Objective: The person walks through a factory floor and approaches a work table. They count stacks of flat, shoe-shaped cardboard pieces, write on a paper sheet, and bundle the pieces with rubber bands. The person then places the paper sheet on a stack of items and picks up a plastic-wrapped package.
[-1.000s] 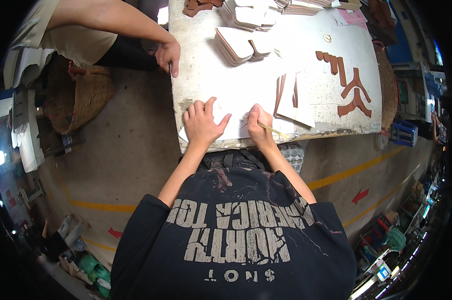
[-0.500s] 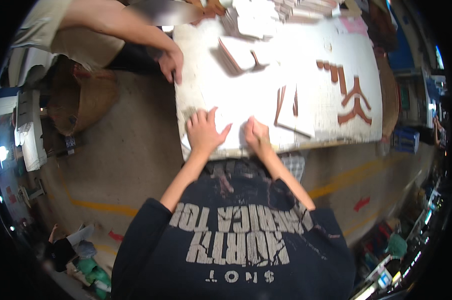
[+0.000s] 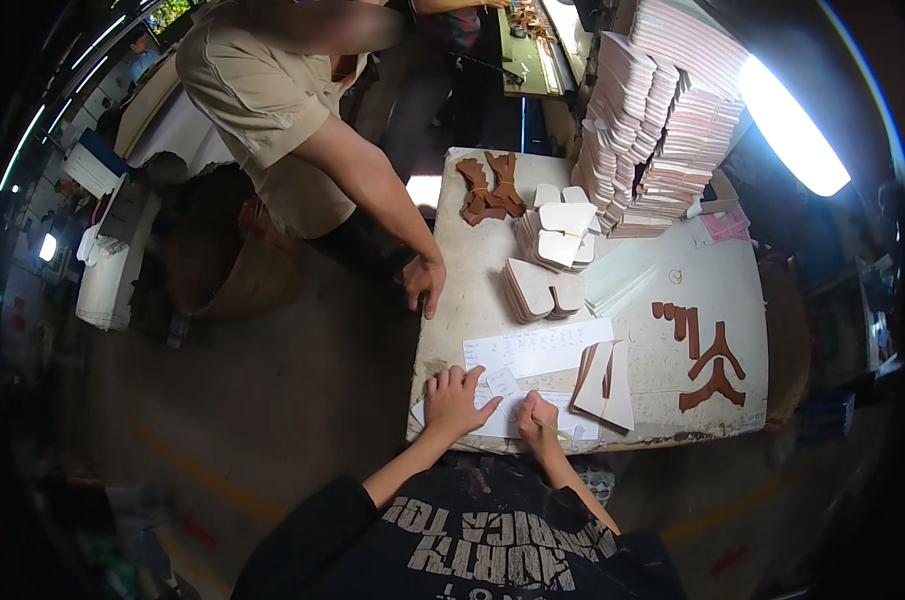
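Observation:
My left hand [image 3: 455, 404] lies flat on the near part of the table, fingers apart, beside a small white slip [image 3: 503, 382] and the written sheet under it. Closed around a thin yellowish pen [image 3: 557, 431], my right hand [image 3: 537, 415] rests on the lower sheet [image 3: 491, 430]. The pen's tip is hidden by my fingers. Just beyond both hands is a long white sheet with handwriting [image 3: 583, 338]. Right of my right hand sits a banded bundle of white and brown cut pieces [image 3: 618, 400].
Brown cut pieces [image 3: 713, 390] lie at the table's right. Beyond the sheets stand white piece stacks [image 3: 563, 245], a tall pile [image 3: 638, 130] and banded brown pieces [image 3: 488, 190]. A co-worker's hand [image 3: 426, 285] rests on the left table edge [image 3: 443, 240].
The view has tilted up, so the table appears lower and the tall pile and lamp show. The sheets' writing is now visible. Both hands stay near the same spot on the paper.

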### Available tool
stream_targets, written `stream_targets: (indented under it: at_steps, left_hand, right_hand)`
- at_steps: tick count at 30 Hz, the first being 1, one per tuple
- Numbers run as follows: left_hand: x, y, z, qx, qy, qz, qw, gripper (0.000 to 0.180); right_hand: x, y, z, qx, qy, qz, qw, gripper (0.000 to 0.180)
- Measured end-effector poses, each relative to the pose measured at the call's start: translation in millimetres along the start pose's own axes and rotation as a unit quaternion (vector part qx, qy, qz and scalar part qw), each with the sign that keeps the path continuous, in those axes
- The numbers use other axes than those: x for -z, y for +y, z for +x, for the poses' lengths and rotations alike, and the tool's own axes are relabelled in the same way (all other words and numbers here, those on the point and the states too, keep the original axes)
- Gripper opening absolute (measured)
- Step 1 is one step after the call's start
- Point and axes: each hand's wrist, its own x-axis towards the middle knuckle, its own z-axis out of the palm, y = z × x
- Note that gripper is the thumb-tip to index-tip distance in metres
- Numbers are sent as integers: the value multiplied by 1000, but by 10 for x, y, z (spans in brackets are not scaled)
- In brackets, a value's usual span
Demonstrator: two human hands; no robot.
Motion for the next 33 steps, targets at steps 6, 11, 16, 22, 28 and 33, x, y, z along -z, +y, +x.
stream_targets:
  at_steps: [6, 11, 16, 22, 28, 33]
  left_hand:
    - [46, 36, -76, 22, -40, -5, 999, 65]
    - [33, 35, -46, 23, -31, -9, 999, 65]
    - [10, 33, -53, 18, -18, 3, 1000, 65]
    - [27, 43, -43, 18, -22, 3, 1000, 66]
    - [45, 56, -42, 27, -37, 3, 999, 66]
    - [34, 51, -47, 23, -25, -4, 999, 66]
  right_hand:
    - [-2, -27, 56, -14, -4, -19, 1000, 33]
    - [-2, -22, 67, 1, 16, -2, 1000, 33]
    - [-48, -3, 57, 32, 46, -9, 998, 42]
    - [-19, 47, 67, -10, 27, 13, 999, 43]
    - [58, 63, 110, -68, 5, 68, 995, 52]
    - [71, 83, 128, -98, -18, 94, 991, 51]
